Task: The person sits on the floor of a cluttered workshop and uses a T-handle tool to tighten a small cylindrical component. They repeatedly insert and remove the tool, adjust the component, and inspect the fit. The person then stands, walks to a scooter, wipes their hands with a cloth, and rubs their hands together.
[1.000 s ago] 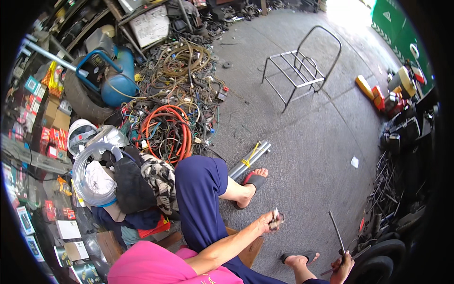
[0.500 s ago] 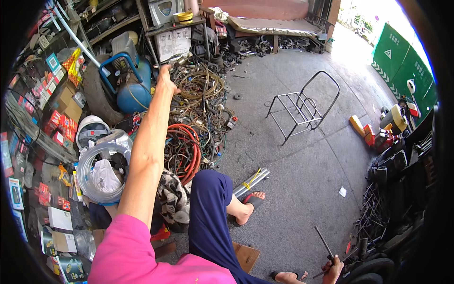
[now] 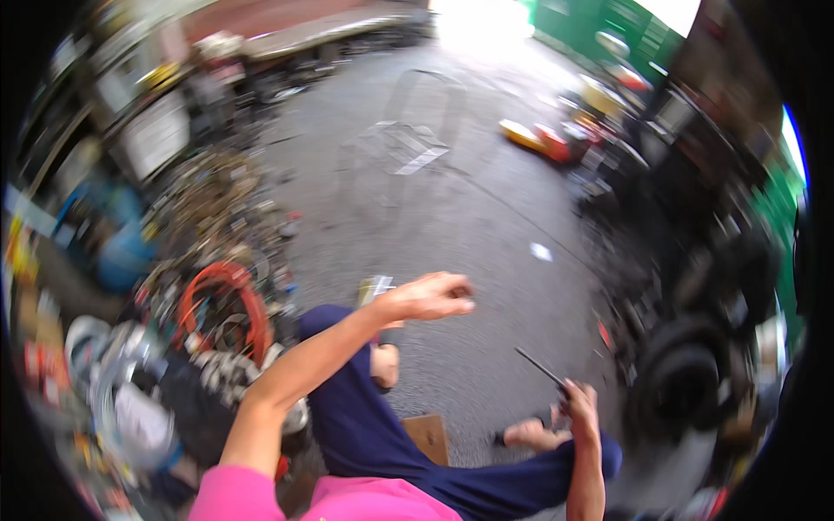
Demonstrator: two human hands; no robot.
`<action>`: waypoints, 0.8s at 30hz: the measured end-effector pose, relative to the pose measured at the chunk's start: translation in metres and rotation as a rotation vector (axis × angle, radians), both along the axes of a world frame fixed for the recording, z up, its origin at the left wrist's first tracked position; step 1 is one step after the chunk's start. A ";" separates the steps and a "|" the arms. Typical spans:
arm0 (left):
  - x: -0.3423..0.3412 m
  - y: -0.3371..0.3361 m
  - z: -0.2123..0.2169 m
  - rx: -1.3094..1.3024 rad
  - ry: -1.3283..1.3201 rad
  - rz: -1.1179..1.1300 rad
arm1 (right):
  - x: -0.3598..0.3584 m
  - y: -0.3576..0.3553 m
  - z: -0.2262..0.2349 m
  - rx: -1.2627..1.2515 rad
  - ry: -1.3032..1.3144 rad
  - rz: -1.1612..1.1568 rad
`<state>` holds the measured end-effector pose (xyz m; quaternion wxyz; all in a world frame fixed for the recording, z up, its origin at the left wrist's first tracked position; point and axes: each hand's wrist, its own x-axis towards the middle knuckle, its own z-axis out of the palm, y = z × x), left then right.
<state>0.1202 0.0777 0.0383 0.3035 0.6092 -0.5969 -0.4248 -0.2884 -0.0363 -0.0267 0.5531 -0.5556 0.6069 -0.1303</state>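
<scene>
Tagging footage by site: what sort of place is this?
Probably a repair workshop, perhaps for vehicles: black tyres at right, and at left a coil of red-orange hose and a blue tank, likely an air compressor's. Blur hides finer detail.

Pink short-sleeved top (image 3: 382, 501), navy trousers (image 3: 360, 438), bare forearms (image 3: 326, 349)

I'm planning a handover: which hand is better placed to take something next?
Probably the left hand: though blurred, it looks empty and extends forward, while the right hand holds a rod.
</scene>
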 end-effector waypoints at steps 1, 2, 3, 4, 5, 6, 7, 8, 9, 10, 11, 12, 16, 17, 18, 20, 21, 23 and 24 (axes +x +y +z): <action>-0.016 -0.005 -0.001 -0.081 -0.098 -0.082 | -0.001 0.010 0.002 0.017 0.044 -0.034; -0.030 -0.007 0.005 -0.097 -0.207 -0.176 | 0.004 0.023 -0.001 0.050 0.023 -0.136; -0.042 -0.007 0.016 -0.077 -0.353 -0.219 | 0.013 0.030 0.001 0.066 0.075 -0.157; -0.053 -0.016 0.021 -0.067 -0.437 -0.292 | -0.004 0.021 -0.027 0.090 0.115 -0.059; -0.064 -0.026 0.021 -0.037 -0.531 -0.333 | -0.001 0.019 -0.029 0.126 0.059 0.031; -0.080 -0.035 0.021 0.002 -0.574 -0.349 | 0.005 0.019 -0.011 0.001 0.163 0.207; -0.097 -0.041 0.018 0.035 -0.612 -0.367 | 0.000 0.023 0.000 -0.026 0.155 0.257; -0.113 -0.046 0.025 0.053 -0.686 -0.433 | -0.001 0.031 0.012 -0.059 0.137 0.312; -0.126 -0.053 0.016 -0.024 -0.750 -0.497 | -0.004 0.030 -0.002 0.038 0.154 0.248; -0.140 -0.060 0.003 -0.117 -0.732 -0.562 | -0.017 0.033 -0.006 0.087 0.132 0.234; -0.146 -0.064 -0.011 -0.188 -0.731 -0.605 | -0.014 0.026 -0.006 0.139 0.088 0.247; -0.152 -0.067 -0.026 -0.155 -0.731 -0.613 | -0.013 0.015 0.000 0.223 0.134 0.209; -0.170 -0.088 -0.038 -0.220 -0.759 -0.748 | -0.031 -0.067 0.006 0.307 -0.143 -0.046; -0.167 -0.103 -0.031 -0.247 -0.532 -0.769 | -0.033 -0.099 0.015 0.238 -0.158 -0.039; -0.165 -0.118 -0.028 -0.152 -0.392 -0.769 | -0.036 -0.136 0.014 0.137 -0.179 -0.038; -0.165 -0.136 -0.049 -0.106 -0.475 -0.755 | -0.031 -0.218 0.018 -0.031 -0.166 -0.153; -0.164 -0.145 -0.063 -0.131 -0.602 -0.763 | -0.031 -0.262 0.018 -0.052 -0.193 -0.228; -0.169 -0.184 -0.062 -0.150 -0.804 -0.733 | -0.046 -0.355 0.031 0.035 -0.301 -0.338; -0.171 -0.204 -0.059 -0.164 -0.915 -0.703 | -0.050 -0.405 0.042 0.028 -0.405 -0.371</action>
